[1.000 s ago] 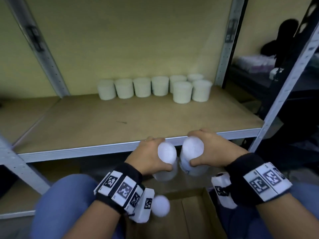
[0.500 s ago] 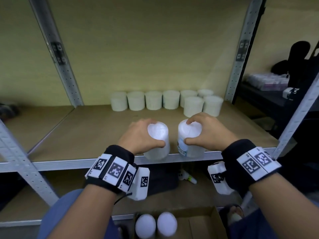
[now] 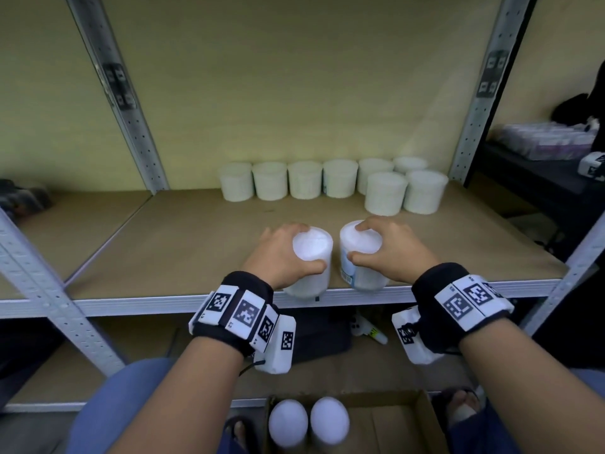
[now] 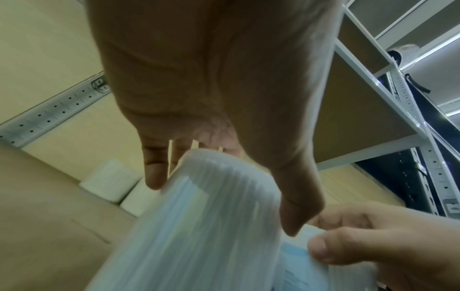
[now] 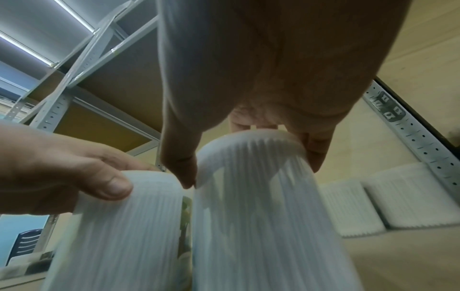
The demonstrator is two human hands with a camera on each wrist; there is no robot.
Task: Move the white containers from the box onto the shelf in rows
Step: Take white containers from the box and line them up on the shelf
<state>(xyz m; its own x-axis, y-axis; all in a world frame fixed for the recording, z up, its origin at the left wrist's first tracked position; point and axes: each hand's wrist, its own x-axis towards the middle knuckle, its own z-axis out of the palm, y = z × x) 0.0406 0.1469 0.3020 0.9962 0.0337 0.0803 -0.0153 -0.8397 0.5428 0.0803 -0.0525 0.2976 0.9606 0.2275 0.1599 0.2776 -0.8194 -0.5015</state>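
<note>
My left hand (image 3: 288,253) grips a white ribbed container (image 3: 311,267) by its lid, over the front edge of the shelf (image 3: 183,244). Beside it my right hand (image 3: 383,250) grips a second white container (image 3: 358,257) with a blue label the same way. In the left wrist view the fingers (image 4: 154,173) curl over the lid of the container (image 4: 199,216). In the right wrist view the thumb and fingers pinch the lid of the container (image 5: 254,196). Several white containers (image 3: 304,180) stand in a row at the back, two more (image 3: 406,191) in front at the right. Two others (image 3: 307,421) sit in the cardboard box (image 3: 393,417).
Grey perforated uprights (image 3: 121,93) frame the shelf bay, and a metal lip (image 3: 131,304) runs along its front. A lower shelf holds a dark object (image 3: 324,335) and a small white bottle (image 3: 370,332). My knees in blue (image 3: 121,407) flank the box.
Both hands have lifted the two containers from below the shelf edge up and forward over the front of the shelf. The view has tilted so the box shows below.
</note>
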